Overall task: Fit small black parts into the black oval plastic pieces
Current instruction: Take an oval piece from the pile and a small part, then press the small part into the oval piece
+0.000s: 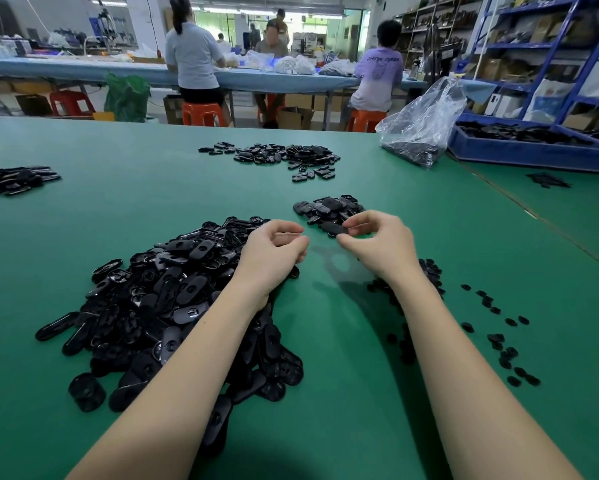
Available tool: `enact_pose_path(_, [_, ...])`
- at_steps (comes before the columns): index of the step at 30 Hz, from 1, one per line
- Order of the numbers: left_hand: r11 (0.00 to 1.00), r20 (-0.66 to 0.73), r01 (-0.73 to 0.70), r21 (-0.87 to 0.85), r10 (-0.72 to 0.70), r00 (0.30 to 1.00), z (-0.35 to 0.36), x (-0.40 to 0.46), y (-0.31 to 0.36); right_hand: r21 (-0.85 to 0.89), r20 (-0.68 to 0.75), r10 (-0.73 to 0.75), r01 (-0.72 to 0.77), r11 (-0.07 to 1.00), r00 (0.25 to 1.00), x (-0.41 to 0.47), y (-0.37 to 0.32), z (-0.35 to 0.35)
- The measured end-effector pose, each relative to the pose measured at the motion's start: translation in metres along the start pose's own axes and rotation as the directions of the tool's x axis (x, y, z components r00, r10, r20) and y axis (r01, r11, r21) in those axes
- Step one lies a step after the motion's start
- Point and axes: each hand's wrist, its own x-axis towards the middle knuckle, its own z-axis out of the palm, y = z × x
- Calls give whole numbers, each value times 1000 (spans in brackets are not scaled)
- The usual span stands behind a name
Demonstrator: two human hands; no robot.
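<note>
A big heap of black oval plastic pieces (173, 299) lies on the green table (325, 341) at my left. My right hand (377, 244) pinches one black oval piece (332, 228) between thumb and fingertips, just in front of a small pile of oval pieces (329, 207). My left hand (273, 251) hovers over the right edge of the big heap with curled fingers; nothing shows between them. Small black parts (498, 337) lie scattered at my right, with a denser cluster (429, 271) partly hidden behind my right forearm.
More oval pieces lie in a far pile (287, 155) and a left pile (14, 180). A clear plastic bag (419, 126) and a blue bin (533, 147) of black parts stand at the back right. Several people sit at a long table (83, 69) behind.
</note>
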Motion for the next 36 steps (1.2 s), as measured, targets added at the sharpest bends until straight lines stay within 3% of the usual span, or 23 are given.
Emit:
enact_pose_path(4, [1000, -15, -8, -20, 8, 1000, -5, 6, 0, -77, -144, 121, -133, 988, 982, 26, 0, 1])
enact_pose_path(12, [1000, -7, -10, -19, 9, 1000, -6, 8, -3, -296, -137, 180, -213, 931, 974, 70, -4, 18])
enact_pose_path(20, [1000, -23, -4, -25, 4, 1000, -10, 8, 1, -286, -161, 120, -163, 944, 980, 61, -4, 12])
enact_pose_path(23, [990, -29, -74, 120, 78, 997, -13, 8, 1, -244, -136, 100, -131, 961, 986, 42, -5, 9])
enact_pose_path(25, [911, -9, -195, 364, 212, 977, -19, 7, 3, -225, -85, 108, -125, 966, 990, 28, -4, 6])
enact_pose_path(28, [669, 126, -315, 674, 316, 940, -28, 6, 9, -197, -28, 111, -114, 974, 993, 8, 1, 1])
enact_pose_path(31, [471, 186, -293, 832, 259, 948, -32, 3, 9, -166, -17, 102, -103, 981, 995, -5, 8, -1])
enact_pose_path(36, [274, 237, -274, 922, 158, 958, -25, -5, 4, -113, -5, 109, -109, 988, 994, -10, 12, -1])
